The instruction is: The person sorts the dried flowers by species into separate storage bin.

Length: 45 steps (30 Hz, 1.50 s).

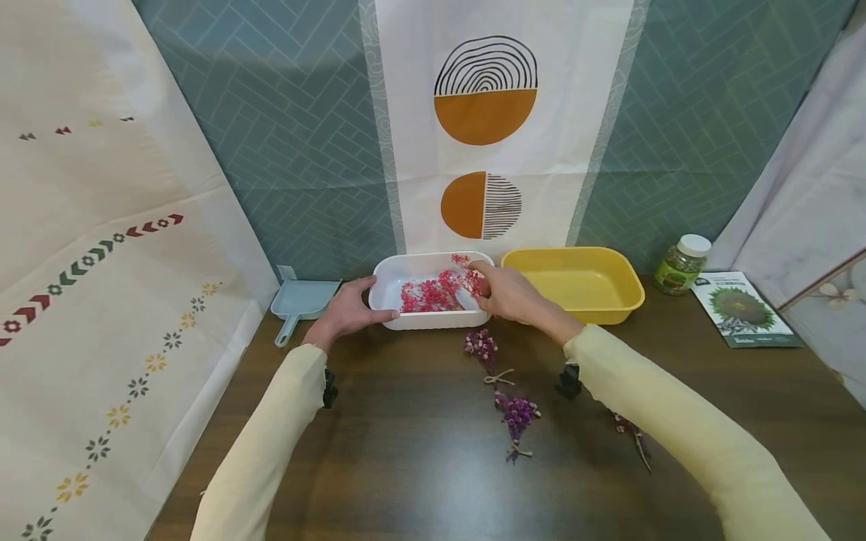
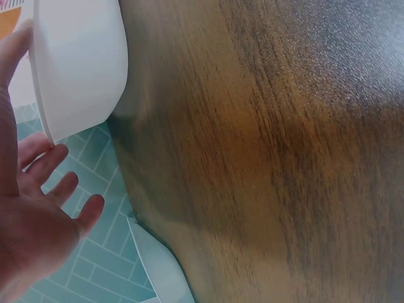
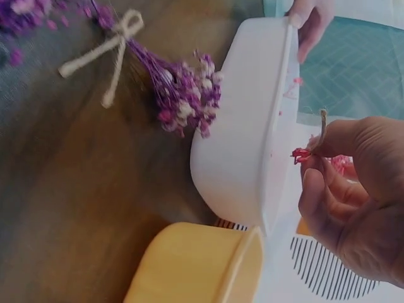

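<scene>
A white plastic tub (image 1: 440, 321) stands against the back wall with pink dried flowers (image 1: 429, 295) in it. My left hand (image 1: 348, 308) holds the tub's left end by the rim, thumb at the front corner and fingers at the back. In the left wrist view, fingertips (image 2: 60, 151) touch the rim. Over the tub's right end, my right hand (image 1: 507, 289) pinches a small bunch of pink dried flowers by its stems (image 3: 302, 155), close to a twine tie (image 3: 324, 120). The bunch's flower heads are partly hidden behind the fingers in the right wrist view.
A yellow tub (image 1: 575, 282) stands right of the white one. Purple dried flower bunches (image 1: 517, 413) lie in front, another (image 1: 629, 428) under my right forearm. A dustpan (image 1: 304, 298) lies left; a jar (image 1: 682, 264) and seed packet (image 1: 744, 309) sit right.
</scene>
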{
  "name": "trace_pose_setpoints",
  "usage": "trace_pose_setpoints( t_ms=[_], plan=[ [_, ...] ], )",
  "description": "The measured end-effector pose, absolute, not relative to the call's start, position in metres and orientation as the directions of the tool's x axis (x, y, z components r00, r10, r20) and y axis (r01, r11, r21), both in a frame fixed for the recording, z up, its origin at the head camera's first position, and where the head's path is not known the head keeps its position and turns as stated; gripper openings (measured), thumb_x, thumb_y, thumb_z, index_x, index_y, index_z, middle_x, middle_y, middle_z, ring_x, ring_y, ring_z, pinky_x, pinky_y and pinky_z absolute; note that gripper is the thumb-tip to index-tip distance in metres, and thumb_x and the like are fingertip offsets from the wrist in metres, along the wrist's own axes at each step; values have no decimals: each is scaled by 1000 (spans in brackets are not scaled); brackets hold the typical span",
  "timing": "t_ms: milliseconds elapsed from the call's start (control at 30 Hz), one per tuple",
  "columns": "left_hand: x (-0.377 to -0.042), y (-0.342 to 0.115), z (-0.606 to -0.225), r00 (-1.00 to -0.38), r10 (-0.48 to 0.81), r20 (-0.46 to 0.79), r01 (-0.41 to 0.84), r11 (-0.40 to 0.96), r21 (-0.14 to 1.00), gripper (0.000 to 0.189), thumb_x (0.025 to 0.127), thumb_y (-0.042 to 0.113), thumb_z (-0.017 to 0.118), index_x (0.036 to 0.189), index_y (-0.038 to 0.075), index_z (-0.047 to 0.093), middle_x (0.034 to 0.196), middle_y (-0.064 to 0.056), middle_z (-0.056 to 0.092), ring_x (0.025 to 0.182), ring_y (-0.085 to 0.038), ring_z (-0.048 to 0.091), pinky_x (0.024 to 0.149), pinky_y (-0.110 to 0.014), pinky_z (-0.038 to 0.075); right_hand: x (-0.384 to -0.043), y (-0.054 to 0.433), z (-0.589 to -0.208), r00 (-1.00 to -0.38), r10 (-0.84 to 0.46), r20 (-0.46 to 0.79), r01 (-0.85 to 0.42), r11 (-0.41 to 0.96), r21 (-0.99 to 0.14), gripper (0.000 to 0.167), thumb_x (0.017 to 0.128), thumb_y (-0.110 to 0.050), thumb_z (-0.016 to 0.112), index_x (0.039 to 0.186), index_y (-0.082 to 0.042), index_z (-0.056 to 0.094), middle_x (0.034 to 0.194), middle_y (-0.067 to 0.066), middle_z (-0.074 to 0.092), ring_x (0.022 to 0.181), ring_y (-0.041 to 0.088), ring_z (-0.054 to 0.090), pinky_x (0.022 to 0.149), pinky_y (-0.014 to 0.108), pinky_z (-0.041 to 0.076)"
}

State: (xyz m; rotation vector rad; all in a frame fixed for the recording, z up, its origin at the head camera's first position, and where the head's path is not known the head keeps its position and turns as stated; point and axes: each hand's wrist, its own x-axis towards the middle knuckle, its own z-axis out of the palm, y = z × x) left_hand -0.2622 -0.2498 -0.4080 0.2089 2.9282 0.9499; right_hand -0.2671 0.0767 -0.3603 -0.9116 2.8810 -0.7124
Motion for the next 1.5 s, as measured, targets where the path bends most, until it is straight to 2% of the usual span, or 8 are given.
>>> trace_pose_setpoints(
  t_ms=[600, 767, 833, 1000, 1167, 1333, 1433, 1500],
  plan=[
    [-261, -249, -406, -990, 142, -12, 108, 803, 586, 97, 76, 50, 84, 150, 3, 42, 136, -19, 54, 113, -33, 51, 99, -54, 47, -309, 51, -370, -773, -631, 61, -624, 740, -250, 68, 90, -8, 72, 150, -5, 42, 96, 8, 64, 73, 19, 58, 68, 34, 51],
    [-260, -248, -406, -990, 139, -11, 105, 800, 591, 95, 76, 49, 85, 149, 3, 43, 134, -18, 55, 112, -33, 52, 97, -54, 48, -315, 45, -377, -788, -616, 6, -598, 762, -247, 68, 91, -8, 72, 151, -8, 40, 121, 12, 64, 85, 21, 59, 75, 33, 54],
    [-260, -248, -407, -990, 138, -11, 105, 799, 592, 96, 75, 49, 85, 149, 3, 43, 134, -17, 56, 111, -33, 52, 96, -54, 48, -316, 43, -379, -784, -620, -1, -602, 762, -238, 68, 91, -8, 72, 151, -7, 41, 128, 13, 61, 91, 22, 59, 82, 35, 54],
    [-261, -248, -408, -991, 137, -8, 105, 796, 596, 94, 75, 49, 85, 147, 5, 45, 132, -16, 57, 110, -32, 52, 95, -53, 49, -314, 41, -381, -780, -626, -12, -607, 761, -229, 67, 90, -7, 72, 150, -7, 42, 128, 14, 62, 98, 24, 58, 95, 40, 50],
    [-262, -248, -408, -991, 137, -7, 105, 792, 601, 90, 75, 47, 86, 145, 7, 48, 130, -14, 58, 110, -31, 53, 94, -53, 50, -312, 42, -384, -758, -652, 6, -639, 740, -210, 64, 89, -6, 71, 148, -7, 45, 105, 11, 66, 85, 24, 58, 80, 38, 55],
    [-261, -248, -408, -990, 140, -2, 112, 800, 590, 93, 75, 48, 85, 147, 5, 46, 133, -16, 57, 111, -32, 52, 95, -53, 49, -312, 44, -386, -740, -673, 24, -661, 719, -213, 65, 91, -3, 67, 151, -9, 43, 73, 4, 57, 65, 20, 50, 61, 31, 49],
    [-260, -248, -408, -990, 141, 1, 115, 801, 588, 95, 75, 49, 85, 148, 4, 44, 133, -17, 56, 111, -32, 53, 95, -53, 50, -311, 47, -387, -742, -670, 41, -656, 711, -253, 68, 91, -1, 64, 154, -12, 40, 69, 4, 52, 58, 20, 45, 54, 29, 45],
    [-260, -249, -408, -990, 139, 2, 113, 799, 591, 96, 75, 49, 85, 149, 4, 44, 134, -17, 56, 111, -32, 52, 95, -53, 49, -310, 51, -386, -733, -675, 81, -668, 693, -272, 66, 91, 0, 64, 152, -10, 42, 71, 4, 53, 59, 18, 46, 55, 28, 45]
  ],
)
